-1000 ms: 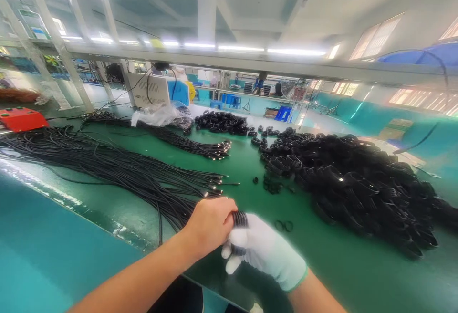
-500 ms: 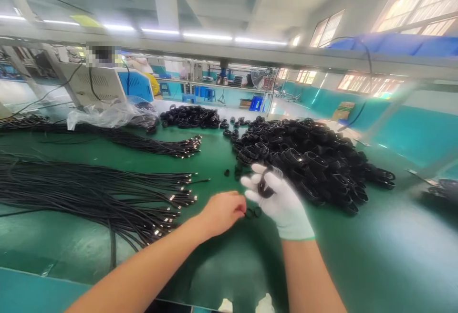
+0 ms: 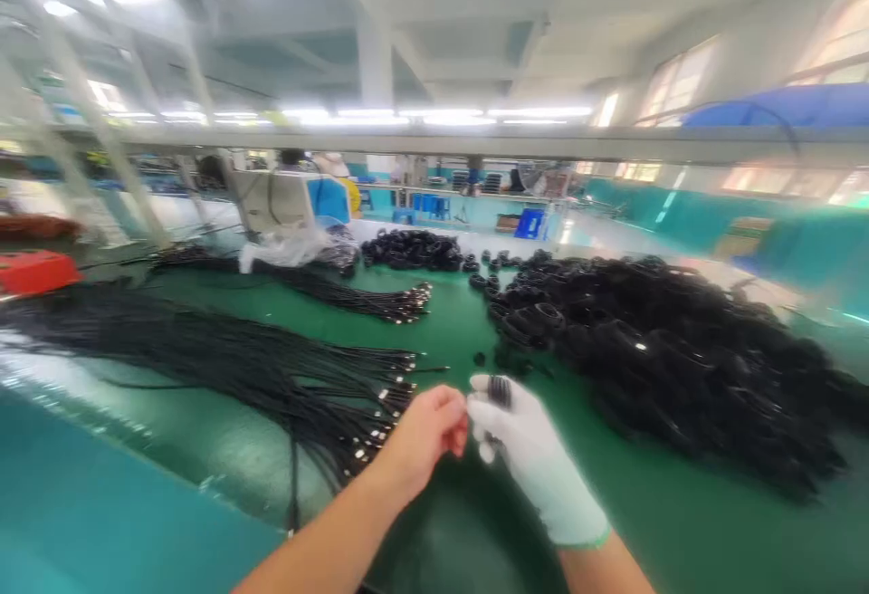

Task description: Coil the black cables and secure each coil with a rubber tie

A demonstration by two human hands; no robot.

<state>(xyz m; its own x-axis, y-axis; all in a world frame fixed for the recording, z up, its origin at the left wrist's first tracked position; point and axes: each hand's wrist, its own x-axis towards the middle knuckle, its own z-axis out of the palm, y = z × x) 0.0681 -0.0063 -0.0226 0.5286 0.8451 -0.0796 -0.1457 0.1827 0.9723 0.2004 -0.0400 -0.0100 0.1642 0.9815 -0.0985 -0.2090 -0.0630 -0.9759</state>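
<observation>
My left hand (image 3: 433, 426) is bare, its fingers curled into a pinch; what they hold, if anything, is too small or blurred to make out. Close against its fingertips is my right hand (image 3: 520, 435), in a white glove with the fingers bent inward. Black ribbed bands (image 3: 501, 392) sit round a gloved finger. Whatever lies between the gloved fingertips is hidden. Left of my hands, many black cables (image 3: 272, 368) with shiny metal ends lie on the green table (image 3: 448, 322). To the right spreads a big heap of coiled black pieces (image 3: 652, 349), blurred by motion.
A second bundle of black cables (image 3: 353, 295) lies farther back, beside clear plastic film (image 3: 289, 245) and a white and blue machine (image 3: 281, 200). A smaller black heap (image 3: 412, 250) stands at the back. A red box (image 3: 37, 273) is at far left; a rail (image 3: 421, 139) crosses above.
The view has swung left, bringing the red box in. My hands have come closer together at the fingertips. A dark round piece seen in the gloved palm earlier no longer shows clearly.
</observation>
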